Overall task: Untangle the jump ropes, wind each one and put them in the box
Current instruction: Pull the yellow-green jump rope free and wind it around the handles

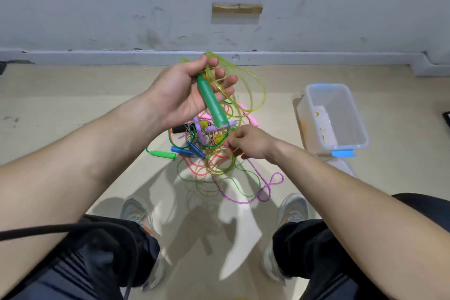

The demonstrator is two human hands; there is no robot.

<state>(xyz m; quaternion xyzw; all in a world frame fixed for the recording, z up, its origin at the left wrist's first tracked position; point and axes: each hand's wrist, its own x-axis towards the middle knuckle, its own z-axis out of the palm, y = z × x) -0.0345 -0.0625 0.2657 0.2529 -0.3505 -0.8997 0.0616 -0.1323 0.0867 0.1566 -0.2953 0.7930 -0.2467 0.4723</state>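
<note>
Meanwhile, a green handle (212, 102) is gripped by the left hand (182, 91), yellow rope (264, 91) pinched by the right hand (248, 145).
Knots in the pile (209, 151) could be tightened by tugging.

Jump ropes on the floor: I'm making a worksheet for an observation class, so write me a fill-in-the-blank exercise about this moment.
1. The left hand holds a ____ handle with loops of rope.
2. The right hand pinches strands of the tangled ropes, which lie on the ____.
3. The clear box stands on the person's ____ side of the tangle.
Missing words: green, floor, right.
</note>
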